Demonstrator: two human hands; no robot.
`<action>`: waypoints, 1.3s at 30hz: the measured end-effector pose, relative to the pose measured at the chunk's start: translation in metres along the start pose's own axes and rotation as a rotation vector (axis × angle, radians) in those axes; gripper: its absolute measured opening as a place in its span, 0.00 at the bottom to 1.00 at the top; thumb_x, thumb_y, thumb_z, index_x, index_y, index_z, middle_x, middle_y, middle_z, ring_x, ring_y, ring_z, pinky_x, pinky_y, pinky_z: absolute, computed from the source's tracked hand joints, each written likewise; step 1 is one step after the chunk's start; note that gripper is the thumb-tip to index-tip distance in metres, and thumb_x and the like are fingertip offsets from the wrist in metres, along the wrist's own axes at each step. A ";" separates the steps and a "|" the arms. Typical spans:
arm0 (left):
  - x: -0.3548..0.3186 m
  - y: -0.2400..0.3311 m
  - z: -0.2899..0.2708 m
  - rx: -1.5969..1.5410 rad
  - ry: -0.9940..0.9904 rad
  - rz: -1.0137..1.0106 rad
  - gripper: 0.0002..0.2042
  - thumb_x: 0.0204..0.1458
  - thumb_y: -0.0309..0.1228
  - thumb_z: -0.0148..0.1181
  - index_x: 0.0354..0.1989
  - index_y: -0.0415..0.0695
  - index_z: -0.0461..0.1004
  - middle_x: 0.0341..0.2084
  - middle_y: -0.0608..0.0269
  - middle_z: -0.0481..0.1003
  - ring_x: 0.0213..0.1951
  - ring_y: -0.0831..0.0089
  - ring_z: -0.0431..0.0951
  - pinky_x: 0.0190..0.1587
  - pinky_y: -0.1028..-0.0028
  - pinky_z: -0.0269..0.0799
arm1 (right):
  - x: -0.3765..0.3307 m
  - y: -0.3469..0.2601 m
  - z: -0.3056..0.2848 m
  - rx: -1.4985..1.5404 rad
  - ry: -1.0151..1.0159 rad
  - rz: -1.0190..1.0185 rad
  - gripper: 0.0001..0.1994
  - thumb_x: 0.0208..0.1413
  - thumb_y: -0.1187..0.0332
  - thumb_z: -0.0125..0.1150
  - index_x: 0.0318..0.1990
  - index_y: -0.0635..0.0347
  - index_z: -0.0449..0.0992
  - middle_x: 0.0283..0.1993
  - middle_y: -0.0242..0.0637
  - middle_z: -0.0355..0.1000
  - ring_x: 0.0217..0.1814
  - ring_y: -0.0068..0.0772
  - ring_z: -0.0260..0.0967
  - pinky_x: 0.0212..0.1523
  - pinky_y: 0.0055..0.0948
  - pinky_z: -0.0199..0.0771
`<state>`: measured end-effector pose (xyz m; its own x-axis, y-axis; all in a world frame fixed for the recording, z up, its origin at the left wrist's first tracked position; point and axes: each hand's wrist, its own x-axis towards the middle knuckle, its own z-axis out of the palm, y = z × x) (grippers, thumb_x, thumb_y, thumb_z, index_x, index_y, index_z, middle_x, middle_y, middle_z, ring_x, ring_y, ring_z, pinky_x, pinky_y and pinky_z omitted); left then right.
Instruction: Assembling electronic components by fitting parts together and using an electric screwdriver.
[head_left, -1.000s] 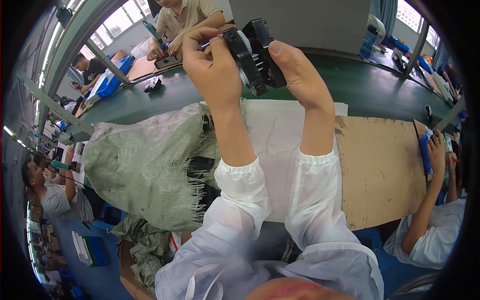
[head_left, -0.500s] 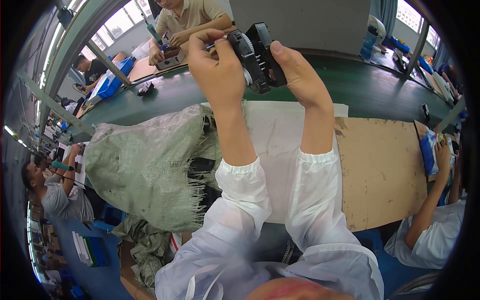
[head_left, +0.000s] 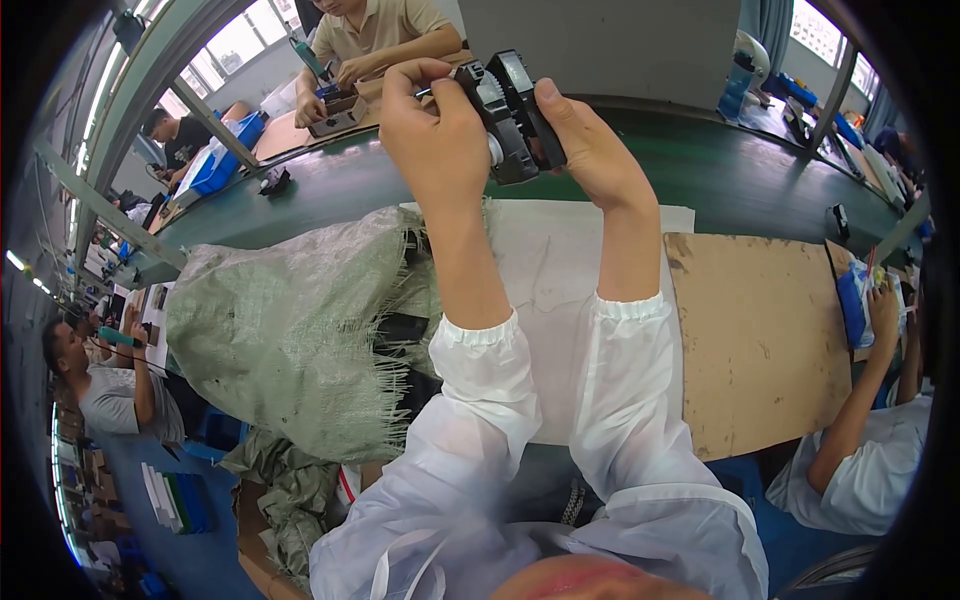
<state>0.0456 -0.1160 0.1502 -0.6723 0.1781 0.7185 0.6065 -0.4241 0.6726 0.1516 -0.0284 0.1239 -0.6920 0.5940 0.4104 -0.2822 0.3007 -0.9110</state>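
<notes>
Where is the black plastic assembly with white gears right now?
In the head view's upper centre, the black plastic assembly sits between the left hand and the right hand, higher in the picture than the flat pale sheet.

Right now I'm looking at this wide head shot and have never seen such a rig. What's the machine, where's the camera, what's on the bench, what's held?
There is no robot: these are a person's own bare hands, with white sleeves on the forearms. The view comes from the left of two fisheye cameras worn on the head, looking down, so straight edges bend near the rim.

The left hand and right hand hold a black part with gears between its two sides, above the surface. Below and around the forearms lie a woven sack on the left, a white sheet in the middle and cardboard on the right. Beyond them runs a green surface. Other people work around it.
</notes>
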 end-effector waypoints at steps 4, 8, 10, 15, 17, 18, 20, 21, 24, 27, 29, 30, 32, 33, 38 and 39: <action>0.000 -0.001 -0.001 -0.037 -0.004 0.017 0.05 0.52 0.22 0.50 0.35 0.37 0.73 0.29 0.59 0.74 0.26 0.73 0.72 0.34 0.76 0.72 | -0.002 -0.005 0.004 -0.011 0.012 0.029 0.33 0.63 0.34 0.44 0.33 0.60 0.74 0.25 0.30 0.69 0.25 0.18 0.61 0.26 0.17 0.59; 0.000 -0.004 0.001 -0.094 -0.016 0.043 0.06 0.54 0.23 0.51 0.38 0.37 0.72 0.31 0.60 0.75 0.28 0.73 0.72 0.36 0.77 0.72 | -0.001 -0.004 0.005 0.008 0.019 0.018 0.32 0.63 0.36 0.46 0.36 0.62 0.74 0.29 0.32 0.70 0.29 0.20 0.62 0.30 0.17 0.62; 0.002 -0.008 0.002 -0.144 -0.003 0.093 0.07 0.56 0.24 0.51 0.41 0.37 0.71 0.33 0.59 0.75 0.30 0.73 0.73 0.37 0.77 0.71 | 0.004 0.002 0.006 0.051 -0.005 -0.058 0.30 0.64 0.39 0.48 0.40 0.63 0.74 0.33 0.32 0.71 0.33 0.21 0.62 0.33 0.18 0.62; 0.005 -0.019 0.002 -0.449 -0.165 -0.056 0.14 0.56 0.23 0.55 0.51 0.38 0.70 0.37 0.59 0.75 0.34 0.74 0.73 0.39 0.80 0.69 | 0.005 0.000 0.019 0.213 0.025 -0.126 0.29 0.64 0.42 0.50 0.50 0.65 0.71 0.41 0.35 0.72 0.40 0.24 0.66 0.41 0.20 0.66; 0.005 -0.018 0.003 -0.549 -0.234 -0.118 0.16 0.56 0.23 0.56 0.53 0.38 0.69 0.39 0.59 0.75 0.36 0.75 0.74 0.39 0.81 0.69 | 0.006 -0.001 0.022 0.256 0.054 -0.140 0.29 0.64 0.43 0.50 0.53 0.65 0.70 0.43 0.36 0.72 0.41 0.25 0.67 0.42 0.21 0.67; 0.004 -0.015 0.003 -0.535 -0.270 -0.102 0.18 0.56 0.24 0.56 0.55 0.37 0.68 0.39 0.58 0.75 0.36 0.74 0.74 0.41 0.80 0.70 | 0.008 0.000 0.024 0.249 0.124 -0.183 0.29 0.65 0.44 0.51 0.55 0.65 0.68 0.44 0.37 0.72 0.42 0.26 0.67 0.44 0.21 0.68; 0.001 -0.010 0.002 -0.508 -0.342 -0.073 0.22 0.55 0.25 0.58 0.58 0.36 0.65 0.40 0.55 0.75 0.36 0.72 0.75 0.43 0.77 0.71 | 0.012 0.004 0.025 0.230 0.265 -0.267 0.29 0.65 0.47 0.53 0.58 0.66 0.65 0.47 0.39 0.73 0.44 0.27 0.69 0.47 0.22 0.69; -0.001 -0.009 0.004 -0.495 -0.376 -0.059 0.24 0.55 0.26 0.59 0.60 0.36 0.63 0.40 0.53 0.75 0.36 0.71 0.75 0.44 0.75 0.72 | 0.012 0.005 0.022 0.219 0.334 -0.308 0.29 0.66 0.48 0.53 0.60 0.66 0.64 0.48 0.39 0.73 0.45 0.27 0.70 0.48 0.23 0.69; -0.004 -0.013 0.001 -0.299 -0.458 0.033 0.26 0.52 0.27 0.62 0.60 0.36 0.64 0.42 0.51 0.76 0.37 0.69 0.76 0.45 0.75 0.72 | 0.015 0.001 0.021 0.379 0.248 -0.301 0.27 0.68 0.49 0.47 0.62 0.63 0.62 0.52 0.41 0.71 0.49 0.29 0.69 0.51 0.26 0.69; -0.006 -0.015 0.001 -0.109 -0.538 0.120 0.28 0.49 0.28 0.65 0.60 0.35 0.65 0.43 0.50 0.76 0.38 0.67 0.77 0.46 0.74 0.72 | 0.015 -0.004 0.020 0.531 0.167 -0.290 0.26 0.70 0.49 0.41 0.64 0.61 0.60 0.55 0.43 0.70 0.53 0.32 0.68 0.55 0.29 0.69; -0.004 -0.011 -0.001 -0.093 -0.518 0.080 0.29 0.45 0.27 0.68 0.58 0.35 0.67 0.43 0.49 0.77 0.39 0.66 0.78 0.46 0.74 0.73 | 0.015 -0.007 0.023 0.535 0.248 -0.301 0.26 0.71 0.49 0.39 0.66 0.60 0.60 0.56 0.43 0.70 0.54 0.31 0.69 0.56 0.29 0.68; -0.003 -0.010 -0.003 -0.084 -0.507 0.059 0.29 0.44 0.27 0.69 0.57 0.34 0.68 0.43 0.49 0.77 0.39 0.65 0.78 0.47 0.74 0.73 | 0.015 -0.008 0.025 0.537 0.288 -0.306 0.26 0.71 0.50 0.38 0.66 0.60 0.60 0.56 0.43 0.70 0.54 0.31 0.69 0.56 0.30 0.68; -0.003 -0.010 -0.003 -0.074 -0.495 0.039 0.29 0.42 0.27 0.70 0.56 0.34 0.69 0.43 0.49 0.77 0.39 0.64 0.78 0.47 0.73 0.73 | 0.015 -0.007 0.023 0.539 0.326 -0.311 0.26 0.72 0.50 0.37 0.67 0.59 0.60 0.56 0.43 0.70 0.54 0.31 0.69 0.56 0.30 0.68; -0.003 -0.011 -0.003 -0.107 -0.488 0.045 0.29 0.42 0.26 0.71 0.55 0.34 0.70 0.43 0.50 0.77 0.39 0.64 0.78 0.47 0.73 0.73 | 0.014 -0.005 0.019 0.528 0.292 -0.326 0.26 0.72 0.51 0.37 0.67 0.60 0.60 0.56 0.43 0.70 0.54 0.31 0.69 0.56 0.30 0.68; -0.002 -0.016 -0.005 -0.227 -0.477 0.050 0.26 0.39 0.22 0.71 0.51 0.34 0.72 0.40 0.53 0.78 0.38 0.65 0.78 0.46 0.73 0.73 | 0.011 0.002 -0.001 0.488 0.170 -0.389 0.24 0.72 0.54 0.39 0.65 0.62 0.63 0.54 0.42 0.72 0.52 0.30 0.70 0.56 0.30 0.69; -0.001 -0.018 -0.006 -0.251 -0.487 0.032 0.26 0.39 0.22 0.71 0.51 0.34 0.73 0.39 0.54 0.78 0.38 0.66 0.78 0.46 0.73 0.73 | 0.011 0.002 -0.003 0.478 0.153 -0.403 0.23 0.72 0.55 0.40 0.65 0.63 0.64 0.54 0.42 0.73 0.52 0.29 0.70 0.55 0.30 0.69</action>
<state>0.0329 -0.1145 0.1365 -0.3445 0.5270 0.7770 0.4636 -0.6241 0.6289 0.1449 -0.0188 0.1267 -0.3776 0.6140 0.6931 -0.7898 0.1772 -0.5872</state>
